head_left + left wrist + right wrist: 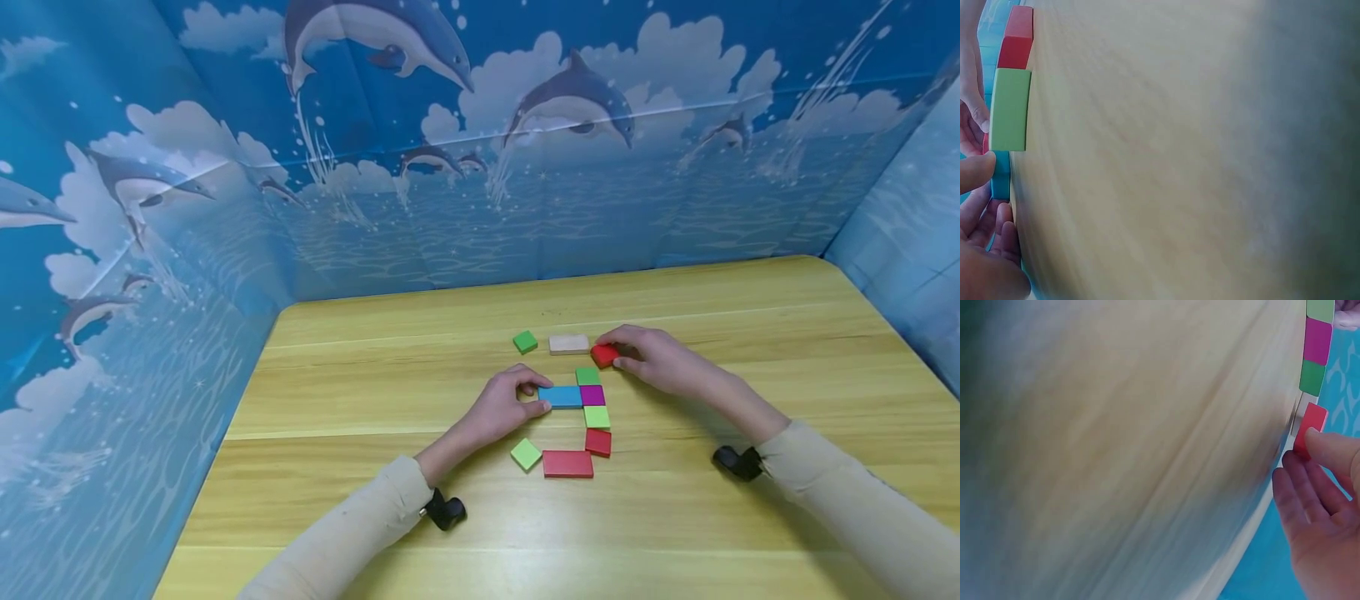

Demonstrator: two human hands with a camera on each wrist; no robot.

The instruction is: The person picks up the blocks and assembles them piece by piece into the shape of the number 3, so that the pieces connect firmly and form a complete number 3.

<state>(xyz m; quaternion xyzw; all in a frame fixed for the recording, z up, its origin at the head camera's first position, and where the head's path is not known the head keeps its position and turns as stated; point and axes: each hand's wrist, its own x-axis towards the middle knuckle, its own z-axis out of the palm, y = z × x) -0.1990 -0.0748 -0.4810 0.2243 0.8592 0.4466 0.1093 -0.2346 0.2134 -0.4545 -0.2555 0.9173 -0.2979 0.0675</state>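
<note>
My left hand (508, 403) pinches the left end of a blue rectangular block (562, 397) between thumb and fingers. The block's right end meets a purple square block (592, 396). With thumb and fingertips my right hand (651, 357) pinches a red square block (604, 356), tilted slightly, just right of a pale rectangular block (568, 344). A green block (588, 377) lies above the purple one, and a light green block (596, 417) below it. In the right wrist view the red block (1310, 428) shows between thumb and fingers.
Below the column lie a second red square block (597, 442) and a red rectangular block (567, 464). A light green block (526, 455) sits turned at the lower left, a green block (525, 342) at the upper left. Dolphin-print cloth (487, 225) borders the wooden table (337, 375).
</note>
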